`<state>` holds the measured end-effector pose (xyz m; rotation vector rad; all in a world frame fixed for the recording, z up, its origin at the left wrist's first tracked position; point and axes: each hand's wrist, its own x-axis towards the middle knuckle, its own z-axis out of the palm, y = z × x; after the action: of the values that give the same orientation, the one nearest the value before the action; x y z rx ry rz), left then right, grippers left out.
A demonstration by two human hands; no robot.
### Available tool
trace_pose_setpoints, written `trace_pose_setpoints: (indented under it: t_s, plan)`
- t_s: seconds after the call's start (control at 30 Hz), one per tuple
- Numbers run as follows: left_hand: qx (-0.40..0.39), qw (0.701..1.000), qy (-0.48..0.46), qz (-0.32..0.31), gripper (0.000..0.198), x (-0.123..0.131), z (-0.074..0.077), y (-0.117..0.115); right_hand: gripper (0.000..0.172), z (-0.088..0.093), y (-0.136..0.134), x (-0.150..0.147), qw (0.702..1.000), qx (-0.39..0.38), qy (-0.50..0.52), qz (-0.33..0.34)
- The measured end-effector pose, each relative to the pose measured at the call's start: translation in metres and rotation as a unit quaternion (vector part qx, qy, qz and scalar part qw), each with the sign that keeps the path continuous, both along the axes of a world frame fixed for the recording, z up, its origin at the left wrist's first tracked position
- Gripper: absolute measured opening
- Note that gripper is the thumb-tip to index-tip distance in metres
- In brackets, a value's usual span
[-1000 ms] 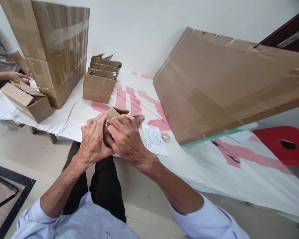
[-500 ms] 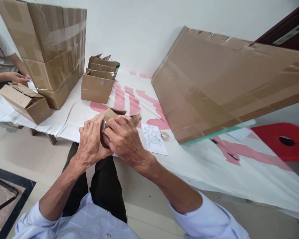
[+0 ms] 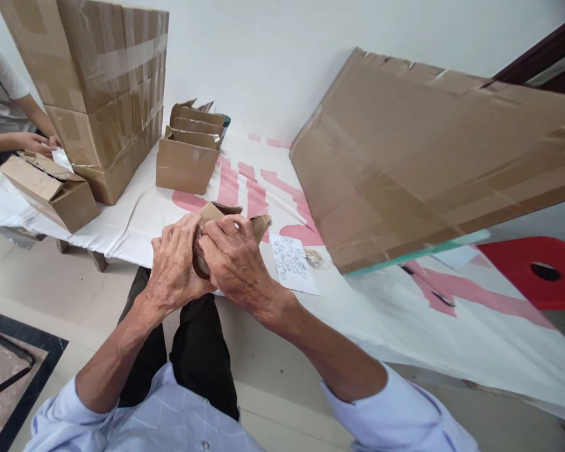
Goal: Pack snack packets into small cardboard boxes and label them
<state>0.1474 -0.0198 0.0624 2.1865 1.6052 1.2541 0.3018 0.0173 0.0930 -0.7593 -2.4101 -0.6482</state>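
Both of my hands are closed on a small brown cardboard box at the front edge of the table. My left hand wraps the box's left side, fingers curled over its top. My right hand grips it from the right, knuckles bent and fingertips close to the left hand's fingers. Flaps of the box stand out above and to the right of my hands. The hands hide most of the box, and what lies inside cannot be seen. A sheet of paper with small drawn marks lies just right of my right hand.
Upright open cartons stand beyond my hands. Stacked taped boxes rise at left, near a carton with loose flaps and another person's hands. A big cardboard panel leans at right, by a red stool.
My right hand's fingers have shifted slightly on the box, the index knuckle lifting a little. Both hands keep their hold. The whole view has moved very slightly.
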Motion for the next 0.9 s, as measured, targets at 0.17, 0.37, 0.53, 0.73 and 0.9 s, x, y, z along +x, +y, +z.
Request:
trace_pose_setpoints:
  t_s: [0.17, 0.37, 0.53, 0.73, 0.9]
  plan:
    - [0.011, 1.000, 0.000, 0.006, 0.099, 0.000, -0.002, 0.000, 0.031, -0.004, 0.002, 0.001, 0.999, -0.025, 0.023, 0.021]
    - [-0.013, 1.000, -0.001, 0.010, 0.099, -0.003, -0.001, 0.000, 0.025, -0.002, 0.001, 0.004, 0.977, -0.123, 0.144, 0.096]
    - [-0.035, 0.999, 0.002, -0.008, 0.111, -0.010, 0.002, 0.000, 0.009, 0.013, -0.013, 0.022, 0.878, -0.255, 0.386, 0.124]
    - [-0.008, 1.000, -0.001, -0.024, 0.112, -0.034, 0.000, 0.003, 0.030, 0.000, -0.008, 0.070, 0.802, -0.290, 0.521, 0.045]
    - [0.005, 0.999, -0.034, -0.011, 0.112, -0.055, -0.008, 0.012, 0.037, -0.048, 0.011, 0.161, 0.771, -0.252, 0.575, -0.110]
